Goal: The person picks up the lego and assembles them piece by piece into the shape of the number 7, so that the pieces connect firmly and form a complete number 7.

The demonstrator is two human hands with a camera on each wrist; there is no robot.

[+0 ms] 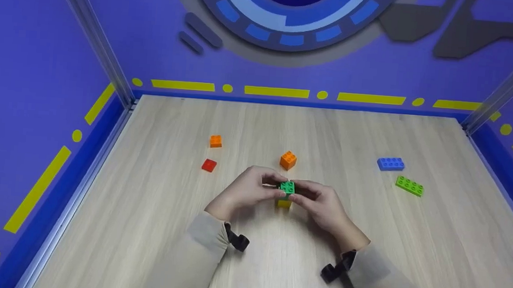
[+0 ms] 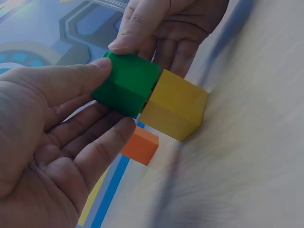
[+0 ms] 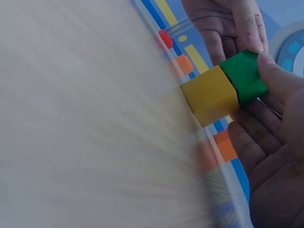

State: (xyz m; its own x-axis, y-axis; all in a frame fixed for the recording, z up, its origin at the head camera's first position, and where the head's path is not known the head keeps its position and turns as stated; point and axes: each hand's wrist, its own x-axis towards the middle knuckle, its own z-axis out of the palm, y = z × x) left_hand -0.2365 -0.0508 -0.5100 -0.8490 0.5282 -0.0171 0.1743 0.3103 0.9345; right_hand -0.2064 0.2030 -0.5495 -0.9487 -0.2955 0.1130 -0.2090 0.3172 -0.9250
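A green toy building block [image 1: 287, 187] with studs on top sits over a yellow block [image 1: 284, 204] at the middle front of the table. My left hand [image 1: 251, 189] pinches the green block from the left, thumb at the near side and fingers behind. From the right, my right hand [image 1: 324, 206] holds the same block in the same way. In the left wrist view a thin dark seam runs between the green block [image 2: 128, 83] and the yellow block [image 2: 175, 105]. The yellow block [image 3: 211, 96] stands on the table in the right wrist view, its sides uncovered.
Just beyond the hands stands an orange block [image 1: 288, 160]. To the left lie a smaller orange block [image 1: 216, 141] and a flat red block [image 1: 209, 165]. A long blue block [image 1: 391, 164] and a lime green one [image 1: 409, 186] lie right. Purple-blue panels [image 1: 288, 78] border the table.
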